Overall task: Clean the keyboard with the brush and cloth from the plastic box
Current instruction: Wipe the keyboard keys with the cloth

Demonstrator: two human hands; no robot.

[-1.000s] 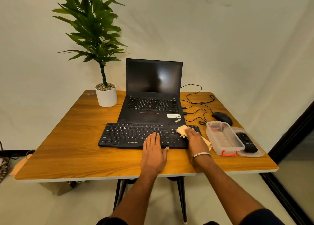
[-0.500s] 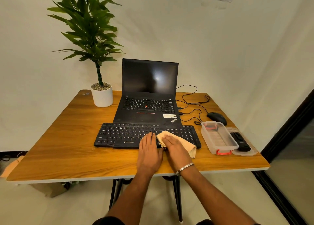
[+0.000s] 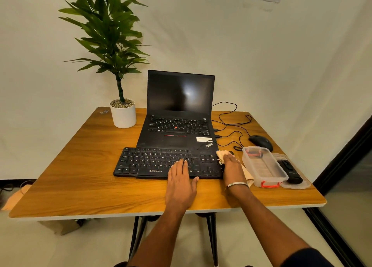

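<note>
The right hand (image 3: pixel 231 167) is pressing the cloth (image 3: pixel 222 156) flat on the keyboard (image 3: pixel 161 162), centre-right of the frame, while the left hand (image 3: pixel 181 181), fingers spread, is steadying it. Wiping seems underway; the plastic box (image 3: pixel 265 167) is sitting open, lower right.

The table (image 3: pixel 66 178) has a smooth wood-grain top with a soft sheen and a pale edge band. The keyboard (image 3: pixel 157 162) is matt black plastic, and so is the laptop (image 3: pixel 177 141), though its screen is glossy and catches a light. The cloth (image 3: pixel 222 156) looks soft, beige and frayed at its far edge. The box (image 3: pixel 263 167) is clear, smooth plastic with red clips. The mouse (image 3: pixel 260 142) is black with a slight shine. The plant pot (image 3: pixel 123 116) is matt white. A shiny metal bangle (image 3: pixel 236 184) circles the right wrist.
</note>
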